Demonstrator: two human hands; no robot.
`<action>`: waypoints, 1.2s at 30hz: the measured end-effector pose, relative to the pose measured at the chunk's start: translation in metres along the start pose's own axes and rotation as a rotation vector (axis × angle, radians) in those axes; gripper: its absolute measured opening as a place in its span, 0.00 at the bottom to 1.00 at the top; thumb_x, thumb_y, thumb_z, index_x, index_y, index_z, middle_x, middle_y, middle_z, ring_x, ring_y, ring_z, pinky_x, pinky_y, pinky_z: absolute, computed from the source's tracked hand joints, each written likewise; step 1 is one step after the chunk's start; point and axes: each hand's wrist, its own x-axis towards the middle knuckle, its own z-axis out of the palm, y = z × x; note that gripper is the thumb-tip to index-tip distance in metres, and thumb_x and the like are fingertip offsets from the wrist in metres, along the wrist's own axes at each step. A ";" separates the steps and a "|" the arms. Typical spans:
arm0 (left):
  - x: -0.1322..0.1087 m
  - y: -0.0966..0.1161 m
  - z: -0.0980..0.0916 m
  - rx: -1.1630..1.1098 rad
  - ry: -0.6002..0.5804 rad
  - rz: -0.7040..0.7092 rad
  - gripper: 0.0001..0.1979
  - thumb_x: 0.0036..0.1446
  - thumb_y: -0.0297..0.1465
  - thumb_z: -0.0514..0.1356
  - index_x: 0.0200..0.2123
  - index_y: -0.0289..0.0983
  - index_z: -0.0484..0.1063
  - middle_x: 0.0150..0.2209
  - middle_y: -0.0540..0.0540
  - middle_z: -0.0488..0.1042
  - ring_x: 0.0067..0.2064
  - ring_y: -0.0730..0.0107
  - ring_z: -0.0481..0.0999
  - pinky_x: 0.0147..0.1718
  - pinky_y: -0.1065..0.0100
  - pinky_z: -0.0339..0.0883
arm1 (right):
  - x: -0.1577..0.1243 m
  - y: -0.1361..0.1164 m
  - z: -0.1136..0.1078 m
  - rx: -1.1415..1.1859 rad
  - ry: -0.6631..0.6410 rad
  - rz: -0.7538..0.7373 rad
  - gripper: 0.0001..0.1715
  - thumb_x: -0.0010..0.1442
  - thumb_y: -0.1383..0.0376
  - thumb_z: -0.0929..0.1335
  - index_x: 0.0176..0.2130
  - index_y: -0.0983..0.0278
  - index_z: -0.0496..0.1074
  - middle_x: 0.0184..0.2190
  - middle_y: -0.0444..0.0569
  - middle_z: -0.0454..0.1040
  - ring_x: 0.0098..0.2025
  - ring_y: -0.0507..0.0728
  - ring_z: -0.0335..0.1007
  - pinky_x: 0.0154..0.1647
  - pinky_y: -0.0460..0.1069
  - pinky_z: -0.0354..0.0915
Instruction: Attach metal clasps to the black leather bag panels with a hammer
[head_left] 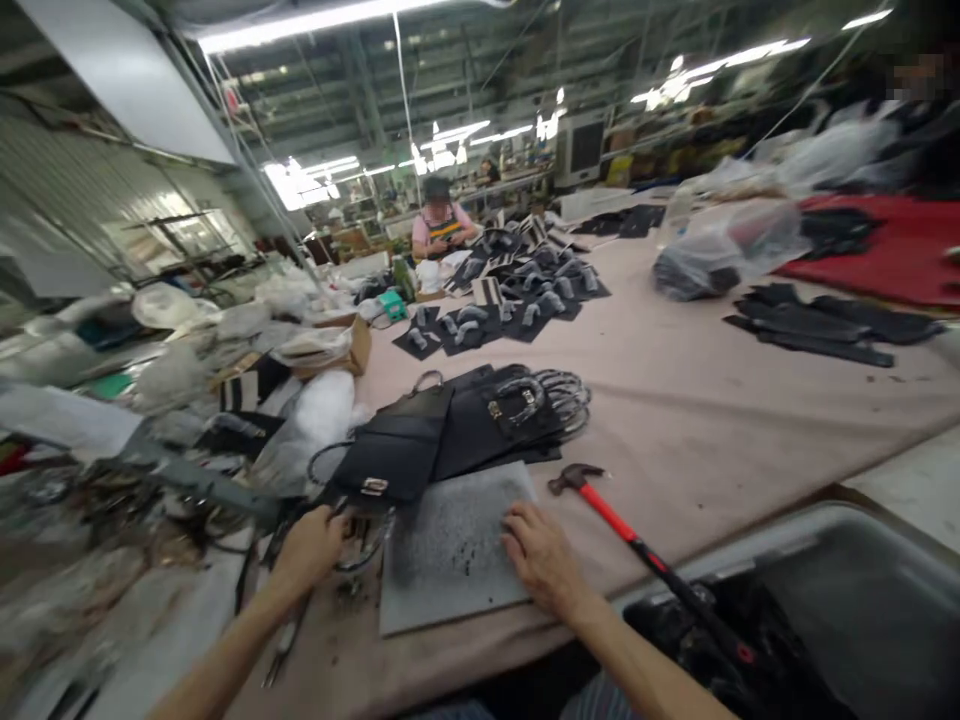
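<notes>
My left hand (309, 548) is closed beside the lower left corner of a black handbag piece with a metal clasp (397, 455). What its fingers grip is hidden. A loop-shaped handle in clear wrap (369, 556) lies just right of that hand. My right hand (546, 560) rests on the right edge of a grey board (442, 575), fingers stretched out and slightly bent, holding nothing. Small dark bits are scattered over the board. Behind it lies a stack of black bag pieces (480, 425) with wrapped handles. A claw hammer with a red and black handle (611, 510) lies to the right.
A grey plastic bin (862, 530) stands at the front right, the hammer's handle reaching over it. Plastic bags and scraps (172, 370) crowd the left side. Black panels with handle parts (517, 290) spread farther back, near a seated person (442, 225). Dark strips (817, 320) lie at right.
</notes>
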 end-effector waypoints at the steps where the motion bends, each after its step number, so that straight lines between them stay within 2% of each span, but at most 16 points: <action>1: -0.017 0.010 0.013 -0.112 -0.070 -0.038 0.12 0.62 0.30 0.53 0.28 0.35 0.72 0.31 0.41 0.79 0.38 0.58 0.81 0.36 0.66 0.69 | 0.000 0.000 -0.002 -0.002 -0.007 -0.003 0.10 0.68 0.67 0.63 0.47 0.62 0.71 0.50 0.55 0.71 0.52 0.64 0.66 0.56 0.63 0.65; 5: -0.081 0.074 0.071 -0.647 -0.263 -0.154 0.08 0.63 0.34 0.53 0.34 0.37 0.68 0.23 0.50 0.73 0.20 0.67 0.73 0.21 0.70 0.63 | -0.004 0.004 -0.002 0.025 -0.009 0.003 0.13 0.71 0.63 0.61 0.49 0.62 0.71 0.51 0.56 0.72 0.55 0.65 0.66 0.58 0.64 0.65; 7: -0.106 0.100 0.094 -0.762 -0.285 -0.185 0.06 0.62 0.33 0.54 0.33 0.38 0.65 0.20 0.54 0.69 0.16 0.69 0.70 0.19 0.71 0.60 | -0.007 0.009 -0.001 0.079 0.051 0.018 0.16 0.72 0.62 0.59 0.53 0.62 0.70 0.52 0.57 0.72 0.57 0.65 0.66 0.60 0.64 0.64; 10: -0.133 0.119 0.114 -0.835 -0.345 -0.226 0.05 0.62 0.30 0.55 0.32 0.39 0.62 0.18 0.55 0.66 0.15 0.70 0.69 0.17 0.72 0.58 | -0.010 0.013 -0.002 0.150 0.138 0.029 0.21 0.72 0.61 0.57 0.59 0.63 0.67 0.57 0.59 0.69 0.60 0.65 0.64 0.62 0.65 0.63; 12: -0.146 0.122 0.120 -0.873 -0.405 -0.240 0.03 0.62 0.29 0.54 0.33 0.39 0.63 0.18 0.55 0.67 0.14 0.70 0.68 0.16 0.72 0.58 | -0.009 0.013 -0.005 0.157 0.121 0.003 0.22 0.72 0.60 0.58 0.60 0.63 0.66 0.59 0.59 0.67 0.62 0.65 0.63 0.63 0.65 0.62; 15: -0.162 0.116 0.123 -0.913 -0.448 -0.242 0.01 0.61 0.29 0.55 0.35 0.38 0.65 0.18 0.55 0.67 0.14 0.71 0.67 0.15 0.72 0.59 | -0.007 0.009 -0.010 0.137 0.022 -0.050 0.21 0.71 0.58 0.60 0.58 0.63 0.69 0.59 0.58 0.68 0.62 0.65 0.63 0.63 0.65 0.62; 19: -0.173 0.108 0.129 -1.000 -0.484 -0.296 0.07 0.61 0.35 0.55 0.39 0.38 0.66 0.21 0.53 0.71 0.14 0.70 0.68 0.14 0.71 0.60 | -0.005 0.008 -0.012 0.075 -0.079 -0.078 0.18 0.70 0.58 0.63 0.52 0.62 0.73 0.56 0.56 0.72 0.58 0.66 0.66 0.61 0.64 0.63; 23: -0.172 0.111 0.133 -1.107 -0.485 -0.320 0.12 0.63 0.41 0.54 0.37 0.37 0.66 0.23 0.51 0.73 0.15 0.71 0.69 0.15 0.72 0.63 | -0.003 0.010 -0.007 0.019 -0.140 -0.112 0.19 0.67 0.61 0.66 0.55 0.64 0.72 0.60 0.56 0.70 0.63 0.66 0.63 0.65 0.65 0.61; 28: -0.164 0.119 0.135 -1.190 -0.518 -0.375 0.15 0.62 0.44 0.56 0.36 0.37 0.65 0.23 0.51 0.74 0.14 0.72 0.69 0.13 0.72 0.63 | 0.003 0.011 -0.001 -0.046 -0.220 -0.093 0.24 0.68 0.65 0.63 0.61 0.64 0.67 0.66 0.55 0.64 0.69 0.67 0.56 0.68 0.68 0.56; 32: -0.163 0.117 0.138 -1.231 -0.523 -0.362 0.16 0.61 0.46 0.57 0.36 0.37 0.65 0.22 0.51 0.73 0.14 0.72 0.69 0.14 0.72 0.65 | 0.000 0.010 -0.008 0.045 -0.195 -0.079 0.25 0.68 0.67 0.62 0.63 0.64 0.66 0.67 0.57 0.62 0.69 0.65 0.56 0.69 0.68 0.56; 36: -0.161 0.114 0.140 -1.251 -0.528 -0.348 0.20 0.59 0.49 0.58 0.36 0.37 0.65 0.22 0.50 0.73 0.15 0.72 0.69 0.13 0.73 0.63 | -0.011 0.006 -0.019 0.056 -0.191 -0.056 0.25 0.65 0.65 0.64 0.61 0.64 0.67 0.66 0.59 0.63 0.68 0.66 0.57 0.69 0.68 0.56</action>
